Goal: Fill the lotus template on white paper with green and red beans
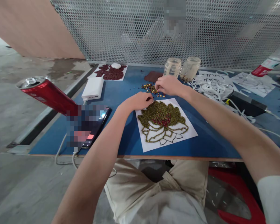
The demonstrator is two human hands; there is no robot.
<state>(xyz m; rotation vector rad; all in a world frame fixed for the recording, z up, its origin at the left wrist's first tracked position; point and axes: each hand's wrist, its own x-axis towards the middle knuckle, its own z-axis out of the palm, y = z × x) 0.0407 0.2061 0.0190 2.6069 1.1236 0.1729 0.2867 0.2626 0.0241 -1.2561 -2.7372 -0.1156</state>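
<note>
A white sheet lies on the blue table, bearing a lotus-like flower picture. Green beans cover its upper petals, and red beans fill the centre. The lower petals show only outlines, some edged with green beans. My left hand rests at the sheet's upper left corner, fingers curled; what they hold, if anything, is hidden. Beyond the sheet, my right hand reaches down with bent fingers pressed together beside a small pile of mixed beans and corn kernels. Its fingertips are too small to show any grain between them.
Two glass jars stand behind my right hand. On the left are a tilted red can, a phone, a white power bank and a dark-red bean picture. Paper strips, a black box and a bottle lie right.
</note>
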